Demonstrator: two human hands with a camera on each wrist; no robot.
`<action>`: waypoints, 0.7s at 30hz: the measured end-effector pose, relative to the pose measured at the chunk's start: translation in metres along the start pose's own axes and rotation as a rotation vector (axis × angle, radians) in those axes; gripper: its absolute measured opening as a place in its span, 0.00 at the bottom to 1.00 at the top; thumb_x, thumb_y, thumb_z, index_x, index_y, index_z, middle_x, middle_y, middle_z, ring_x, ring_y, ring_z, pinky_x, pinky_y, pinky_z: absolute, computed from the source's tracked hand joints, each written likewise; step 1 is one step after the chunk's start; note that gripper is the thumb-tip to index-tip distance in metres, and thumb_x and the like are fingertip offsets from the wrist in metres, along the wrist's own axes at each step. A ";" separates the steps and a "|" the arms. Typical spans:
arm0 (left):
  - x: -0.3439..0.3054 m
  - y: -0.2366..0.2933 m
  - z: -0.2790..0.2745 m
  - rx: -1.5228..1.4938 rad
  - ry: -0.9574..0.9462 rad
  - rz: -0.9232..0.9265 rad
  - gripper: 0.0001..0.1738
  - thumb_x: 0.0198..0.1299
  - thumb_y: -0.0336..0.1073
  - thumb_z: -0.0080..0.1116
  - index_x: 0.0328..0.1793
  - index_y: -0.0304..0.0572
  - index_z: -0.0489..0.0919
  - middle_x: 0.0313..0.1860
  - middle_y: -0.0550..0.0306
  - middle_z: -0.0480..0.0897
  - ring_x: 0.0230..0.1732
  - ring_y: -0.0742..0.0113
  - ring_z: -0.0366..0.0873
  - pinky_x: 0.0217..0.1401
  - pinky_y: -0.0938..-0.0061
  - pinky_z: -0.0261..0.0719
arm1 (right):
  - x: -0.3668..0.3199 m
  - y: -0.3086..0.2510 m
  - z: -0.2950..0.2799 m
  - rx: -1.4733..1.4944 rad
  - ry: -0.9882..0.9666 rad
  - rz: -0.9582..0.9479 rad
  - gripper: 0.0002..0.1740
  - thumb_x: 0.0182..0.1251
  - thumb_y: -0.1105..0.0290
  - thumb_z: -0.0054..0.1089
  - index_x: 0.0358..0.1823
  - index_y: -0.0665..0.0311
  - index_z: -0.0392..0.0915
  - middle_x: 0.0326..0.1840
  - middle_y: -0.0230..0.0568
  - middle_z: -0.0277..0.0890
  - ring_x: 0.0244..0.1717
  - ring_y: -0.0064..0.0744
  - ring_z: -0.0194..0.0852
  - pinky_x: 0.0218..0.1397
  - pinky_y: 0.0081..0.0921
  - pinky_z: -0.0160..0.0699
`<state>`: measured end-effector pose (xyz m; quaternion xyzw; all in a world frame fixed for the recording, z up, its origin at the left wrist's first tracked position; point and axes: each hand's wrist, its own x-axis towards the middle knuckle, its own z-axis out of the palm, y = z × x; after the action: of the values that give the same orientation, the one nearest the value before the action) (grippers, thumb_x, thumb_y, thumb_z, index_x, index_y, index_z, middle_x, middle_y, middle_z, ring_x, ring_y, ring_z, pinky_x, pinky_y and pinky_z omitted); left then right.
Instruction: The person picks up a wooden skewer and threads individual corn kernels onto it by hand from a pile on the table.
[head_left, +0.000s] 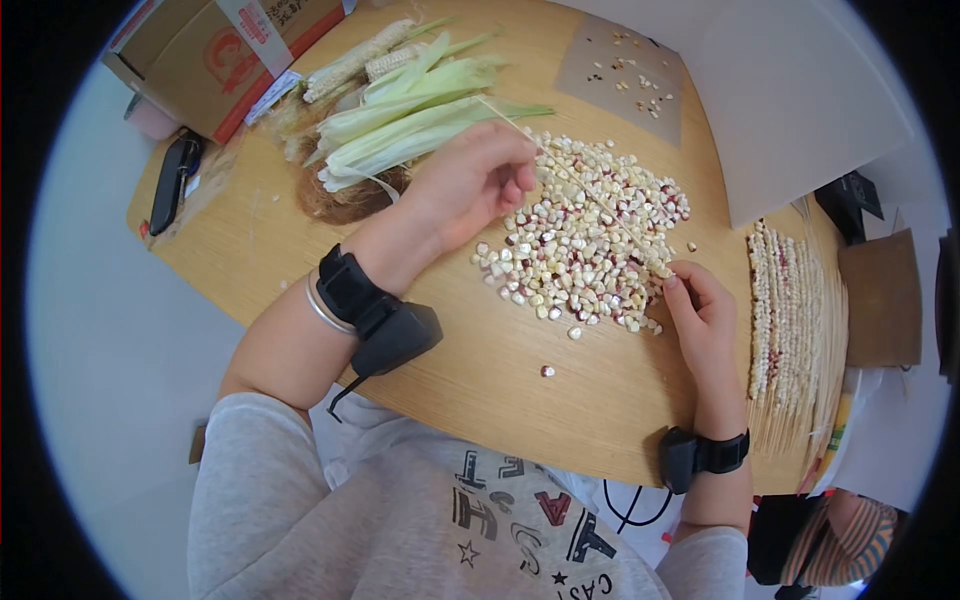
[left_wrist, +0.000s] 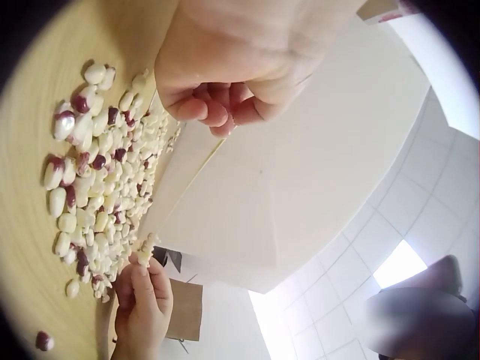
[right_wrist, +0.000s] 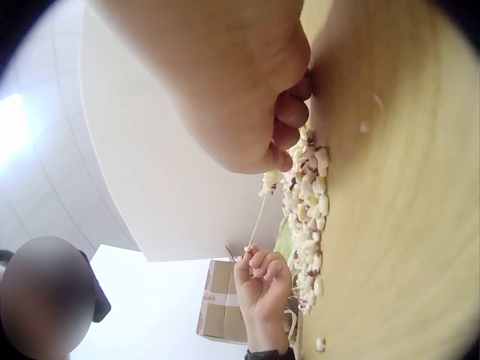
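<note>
A thin, pale straw (head_left: 580,183) slants over a heap of loose corn kernels (head_left: 590,230), some white, some dark red. My left hand (head_left: 478,185) pinches it near the upper end, with the fingers curled in. At its lower end a short row of kernels (left_wrist: 148,249) is threaded on the straw. There my right hand (head_left: 705,312) holds the end between thumb and fingertips, just beside the heap's right edge. In the right wrist view the curled fingers of that hand partly hide the threaded kernels (right_wrist: 270,182), and the straw runs across to the left hand (right_wrist: 262,289).
Husked and unhusked corn ears (head_left: 410,110) lie at the back left by a cardboard box (head_left: 225,60). Several kernel-strung straws (head_left: 785,320) lie side by side on the right. A grey sheet (head_left: 620,75) with scattered bits lies behind, next to a white panel (head_left: 790,90).
</note>
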<state>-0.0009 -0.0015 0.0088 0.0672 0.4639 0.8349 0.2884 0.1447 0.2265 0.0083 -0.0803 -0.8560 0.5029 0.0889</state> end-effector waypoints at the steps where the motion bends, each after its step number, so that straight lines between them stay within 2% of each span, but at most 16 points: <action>1: -0.001 -0.002 0.002 0.002 -0.003 -0.001 0.04 0.56 0.30 0.51 0.32 0.39 0.70 0.21 0.60 0.73 0.19 0.75 0.67 0.22 0.83 0.66 | 0.000 -0.003 0.001 0.018 -0.010 0.005 0.09 0.61 0.72 0.52 0.38 0.70 0.74 0.21 0.28 0.69 0.24 0.14 0.63 0.27 0.14 0.63; 4: -0.010 -0.014 0.016 0.084 -0.098 -0.082 0.04 0.56 0.30 0.52 0.33 0.39 0.71 0.22 0.59 0.75 0.20 0.76 0.70 0.21 0.84 0.67 | -0.005 -0.002 0.008 0.002 -0.059 -0.039 0.09 0.62 0.71 0.52 0.38 0.70 0.75 0.21 0.29 0.70 0.24 0.14 0.63 0.27 0.13 0.63; 6: -0.016 -0.021 0.024 0.300 -0.170 -0.150 0.04 0.55 0.31 0.54 0.34 0.39 0.73 0.23 0.58 0.77 0.20 0.77 0.72 0.21 0.85 0.69 | -0.007 -0.006 0.011 -0.030 -0.083 -0.053 0.09 0.62 0.70 0.52 0.39 0.69 0.75 0.22 0.29 0.70 0.24 0.15 0.63 0.26 0.13 0.62; 8: -0.020 -0.024 0.030 0.283 -0.211 -0.153 0.04 0.55 0.32 0.56 0.35 0.40 0.74 0.22 0.59 0.77 0.19 0.78 0.71 0.21 0.86 0.68 | -0.010 -0.009 0.015 0.089 -0.066 -0.059 0.09 0.62 0.70 0.53 0.39 0.69 0.75 0.23 0.29 0.71 0.24 0.15 0.63 0.27 0.13 0.63; 10: -0.024 -0.023 0.034 0.348 -0.283 -0.166 0.05 0.55 0.32 0.56 0.36 0.40 0.74 0.22 0.60 0.77 0.20 0.79 0.71 0.21 0.87 0.69 | -0.013 -0.014 0.015 0.069 -0.091 -0.039 0.09 0.62 0.70 0.53 0.39 0.69 0.75 0.24 0.30 0.72 0.25 0.15 0.65 0.27 0.13 0.64; 14: -0.026 -0.019 0.035 0.375 -0.322 -0.166 0.06 0.55 0.32 0.56 0.37 0.40 0.75 0.23 0.60 0.77 0.21 0.80 0.71 0.22 0.87 0.69 | -0.013 -0.017 0.015 0.114 -0.130 -0.003 0.09 0.63 0.71 0.51 0.38 0.70 0.74 0.26 0.30 0.73 0.28 0.15 0.68 0.31 0.14 0.67; 21: -0.030 -0.019 0.037 0.409 -0.365 -0.172 0.07 0.55 0.33 0.56 0.38 0.39 0.75 0.24 0.61 0.77 0.22 0.80 0.72 0.23 0.87 0.70 | -0.014 -0.019 0.014 0.262 -0.210 0.041 0.09 0.65 0.72 0.48 0.39 0.70 0.74 0.29 0.32 0.74 0.31 0.17 0.69 0.34 0.14 0.68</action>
<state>0.0458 0.0170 0.0191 0.2339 0.5669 0.6706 0.4173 0.1539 0.2018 0.0172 -0.0324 -0.7860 0.6173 -0.0015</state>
